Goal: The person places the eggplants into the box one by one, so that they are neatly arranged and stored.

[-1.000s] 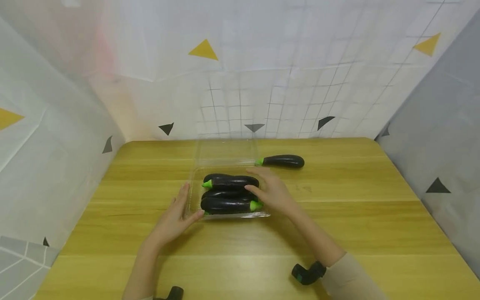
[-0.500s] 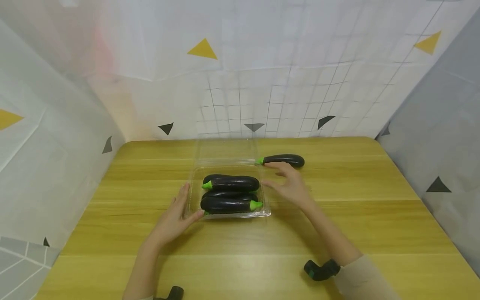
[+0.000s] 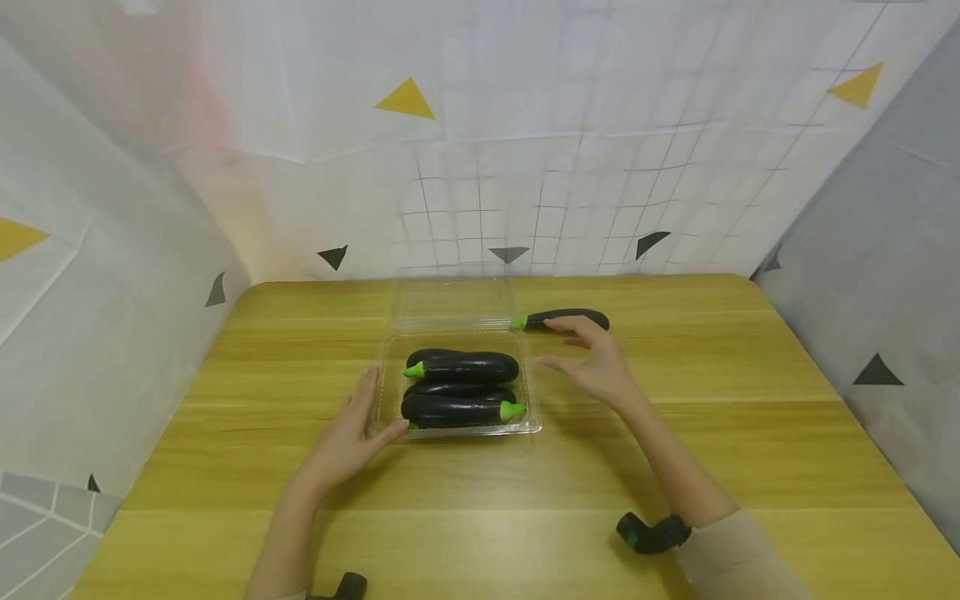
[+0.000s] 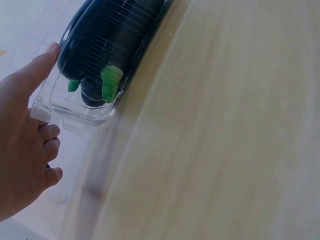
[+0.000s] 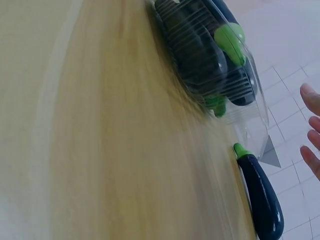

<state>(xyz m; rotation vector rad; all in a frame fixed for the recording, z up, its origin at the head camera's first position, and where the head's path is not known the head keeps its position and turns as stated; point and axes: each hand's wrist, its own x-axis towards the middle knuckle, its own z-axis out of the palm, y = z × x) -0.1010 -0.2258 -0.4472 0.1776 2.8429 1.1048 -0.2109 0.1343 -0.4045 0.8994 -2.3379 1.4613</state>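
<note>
A clear plastic clamshell box (image 3: 459,430) stands on the table, its lid (image 3: 452,302) folded back behind it. Several dark eggplants (image 3: 453,410) with bright green stems are piled inside. My left hand (image 3: 347,437) holds the box by its near left corner, thumb on the rim. In the left wrist view, the other fingers (image 4: 49,148) curl at the box's end. Right of the box, my right hand (image 3: 597,364) is empty, thumb and fingers spread apart. Its fingertips overlap the lone eggplant (image 3: 536,320) behind it in the head view, but appear apart from it in the right wrist view.
The wooden table (image 3: 480,517) reaches back to a white sheeted wall (image 3: 300,200), with more sheeting at both sides. Dark wrist camera mounts (image 3: 652,534) sit at both wrists.
My right hand has moved off the eggplants in the box, rightward and back toward the lone eggplant. The left hand has stayed at the box corner.
</note>
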